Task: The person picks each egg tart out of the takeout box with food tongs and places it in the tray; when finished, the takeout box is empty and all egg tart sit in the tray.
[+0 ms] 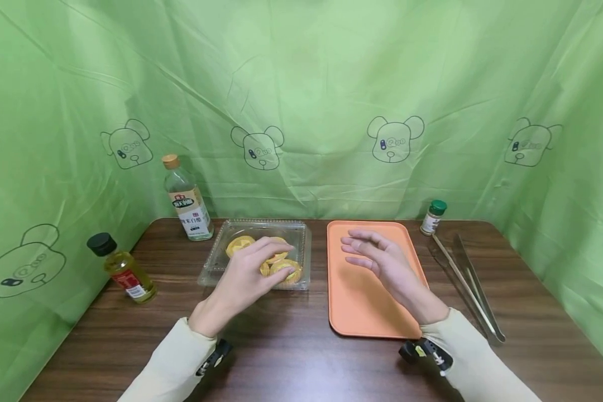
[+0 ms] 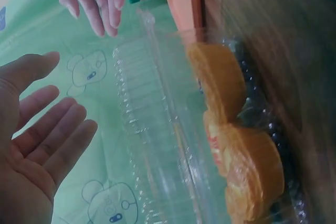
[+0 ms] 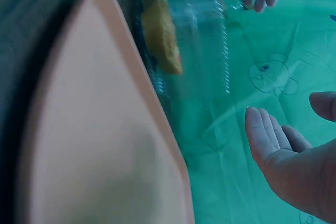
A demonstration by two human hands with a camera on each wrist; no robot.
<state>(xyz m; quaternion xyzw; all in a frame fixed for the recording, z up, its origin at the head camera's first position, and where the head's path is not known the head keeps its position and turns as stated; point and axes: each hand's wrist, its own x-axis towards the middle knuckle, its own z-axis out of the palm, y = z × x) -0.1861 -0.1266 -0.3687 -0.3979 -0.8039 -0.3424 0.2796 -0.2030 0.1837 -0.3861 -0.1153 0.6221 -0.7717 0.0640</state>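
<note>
My left hand hovers over a clear plastic container, its fingers loosely bent and holding nothing. Inside the container sit several round golden pastries, partly hidden by that hand in the head view; the left wrist view shows the browned side of one pastry. Over the orange tray hangs my right hand, palm turned inward, fingers relaxed with nothing between them. In the right wrist view the same hand stands apart from the tray's raised rim.
A white vinegar bottle stands behind left, and an oil bottle with a black cap at the left edge. To the right are a green-capped spice jar, metal tongs and a thin brush-like stick. Green cloth surrounds the table.
</note>
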